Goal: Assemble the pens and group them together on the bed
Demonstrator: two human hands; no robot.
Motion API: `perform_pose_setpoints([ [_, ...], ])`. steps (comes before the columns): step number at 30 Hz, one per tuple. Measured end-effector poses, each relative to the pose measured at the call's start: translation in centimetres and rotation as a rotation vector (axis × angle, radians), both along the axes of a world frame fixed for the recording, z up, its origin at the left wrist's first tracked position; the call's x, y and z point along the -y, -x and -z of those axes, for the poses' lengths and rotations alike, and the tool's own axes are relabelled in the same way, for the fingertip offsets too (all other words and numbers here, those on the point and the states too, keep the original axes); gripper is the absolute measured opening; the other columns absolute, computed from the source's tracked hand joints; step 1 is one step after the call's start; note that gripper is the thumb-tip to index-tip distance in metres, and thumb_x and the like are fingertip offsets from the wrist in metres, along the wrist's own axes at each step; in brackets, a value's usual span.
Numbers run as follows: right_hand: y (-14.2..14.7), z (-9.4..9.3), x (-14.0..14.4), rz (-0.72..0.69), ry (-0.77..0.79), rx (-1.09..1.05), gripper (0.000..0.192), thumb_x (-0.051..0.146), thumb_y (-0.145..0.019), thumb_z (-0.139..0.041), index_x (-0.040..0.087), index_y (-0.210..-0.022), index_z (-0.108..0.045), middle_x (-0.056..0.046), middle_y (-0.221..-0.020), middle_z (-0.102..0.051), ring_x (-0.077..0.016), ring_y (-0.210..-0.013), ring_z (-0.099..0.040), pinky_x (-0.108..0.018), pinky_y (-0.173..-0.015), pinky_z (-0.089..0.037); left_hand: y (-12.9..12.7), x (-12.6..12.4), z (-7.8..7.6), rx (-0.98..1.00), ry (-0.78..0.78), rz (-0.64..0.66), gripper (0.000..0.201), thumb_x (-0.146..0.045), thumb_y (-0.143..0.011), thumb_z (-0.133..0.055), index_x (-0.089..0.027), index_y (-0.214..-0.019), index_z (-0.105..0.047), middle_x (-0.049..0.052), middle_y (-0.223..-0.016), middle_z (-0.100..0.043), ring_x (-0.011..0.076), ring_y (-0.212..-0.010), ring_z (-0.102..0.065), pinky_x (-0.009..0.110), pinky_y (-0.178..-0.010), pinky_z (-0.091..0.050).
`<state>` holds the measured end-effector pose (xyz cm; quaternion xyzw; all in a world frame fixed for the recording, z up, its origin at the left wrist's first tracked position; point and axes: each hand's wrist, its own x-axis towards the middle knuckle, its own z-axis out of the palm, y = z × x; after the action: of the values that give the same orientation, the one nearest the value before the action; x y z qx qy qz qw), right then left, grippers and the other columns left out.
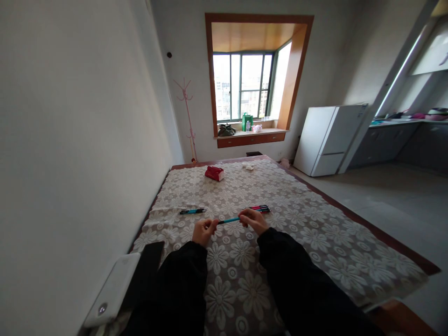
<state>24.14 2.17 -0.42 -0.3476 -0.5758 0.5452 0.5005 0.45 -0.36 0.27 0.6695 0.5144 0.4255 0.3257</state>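
With left hand [205,232] and right hand [255,220], pinching a blue pen [228,220] inward of the tabletop's [416,261] left edge, perhaps risking a drop through one loosened grip.

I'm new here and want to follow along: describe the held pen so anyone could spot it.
Facing the window, look down at the flowered cloth. Past two black sleeves, the left hand and right hand hold a blue pen, dark near the left hand. Another blue pen lies off to the left and red pens beyond the right hand; only this one is held.
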Motion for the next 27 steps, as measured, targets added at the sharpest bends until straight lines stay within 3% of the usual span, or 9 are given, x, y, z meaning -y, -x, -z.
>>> perform_pose_setpoints([
  [3, -0.9, -0.2, -0.7, 0.133, -0.14, 0.236, 0.035, 0.046, -0.067, -0.071, 0.016, -0.079, -0.06, -0.001, -0.069, -0.062, -0.0106, -0.055, -0.052, -0.023, -0.051, -0.04, -0.1, 0.2, -0.3, -0.218, -0.086, -0.059, 0.045, -0.056, -0.08, -0.052, -0.017, -0.063, -0.065, 0.0, -0.056, -0.058, 0.0111, -0.054, -0.05, 0.022, -0.056, -0.036],
  [5, -1.6, -0.3, -1.1, 0.151, -0.161, 0.329, 0.033, 0.046, -0.071, -0.067, 0.015, -0.083, -0.062, -0.002, -0.073, -0.063, -0.0114, -0.059, -0.053, -0.023, -0.052, -0.04, -0.1, 0.3, -0.4, -0.32, -0.108, -0.072, 0.036, -0.053, -0.078, -0.057, -0.02, -0.073, -0.071, 0.001, -0.064, -0.06, 0.0119, -0.06, -0.053, 0.023, -0.061, -0.038],
  [8, -2.1, -0.1, -1.1, 0.055, -0.248, 0.53, 0.028, 0.041, -0.077, -0.063, 0.015, -0.085, -0.066, -0.002, -0.069, -0.062, -0.0122, -0.059, -0.052, -0.024, -0.055, -0.04, -0.1, 0.5, -0.4, -0.381, -0.087, -0.073, 0.028, -0.048, -0.076, -0.063, -0.024, -0.084, -0.073, 0.0, -0.07, -0.061, 0.0124, -0.064, -0.055, 0.023, -0.064, -0.039],
  [12, -1.0, 0.2, 0.0, 0.039, -0.57, 0.793, 0.017, 0.031, -0.078, -0.065, 0.021, -0.091, -0.07, -0.003, -0.077, -0.063, -0.0157, -0.073, -0.055, -0.028, -0.07, -0.043, -0.2, 0.6, -0.3, -0.418, -0.068, -0.076, 0.024, -0.046, -0.074, -0.066, -0.025, -0.083, -0.073, 0.001, -0.073, -0.06, 0.0126, -0.067, -0.056, 0.023, -0.064, -0.039],
  [15, -0.1, 0.3, 0.5, -0.009, -0.701, 0.884, 0.012, 0.026, -0.08, -0.064, 0.023, -0.091, -0.07, -0.004, -0.083, -0.063, -0.0178, -0.083, -0.056, -0.03, -0.076, -0.042, -0.4, 0.7, -0.2, -0.466, -0.091, -0.046, 0.022, -0.045, -0.073, -0.068, -0.025, -0.081, -0.073, 0.001, -0.075, -0.06, 0.0133, -0.069, -0.056, 0.024, -0.066, -0.039],
  [20, -2.5, -0.2, -0.6, 0.036, -0.695, 1.008, 0.01, 0.019, -0.081, -0.061, 0.022, -0.086, -0.069, -0.003, -0.083, -0.063, -0.0179, -0.083, -0.056, -0.029, -0.076, -0.041, -0.5, 0.6, 0.0, -0.446, -0.14, 0.024, 0.025, -0.041, -0.077, -0.064, -0.024, -0.094, -0.069, 0.003, -0.088, -0.066, 0.017, -0.083, -0.059, 0.027, -0.077, -0.043],
  [27, -9.0, -1.1, -1.7, 0.334, -0.444, 1.324, 0.01, 0.02, -0.078, -0.064, 0.025, -0.085, -0.068, -0.003, -0.094, -0.064, -0.0206, -0.096, -0.052, -0.032, -0.084, -0.036, 1.4, -0.5, 0.0, -0.568, -0.214, -0.205, 0.025, -0.033, -0.081, -0.058, -0.021, -0.101, -0.065, 0.007, -0.108, -0.066, 0.0243, -0.108, -0.053, 0.035, -0.095, -0.038],
])
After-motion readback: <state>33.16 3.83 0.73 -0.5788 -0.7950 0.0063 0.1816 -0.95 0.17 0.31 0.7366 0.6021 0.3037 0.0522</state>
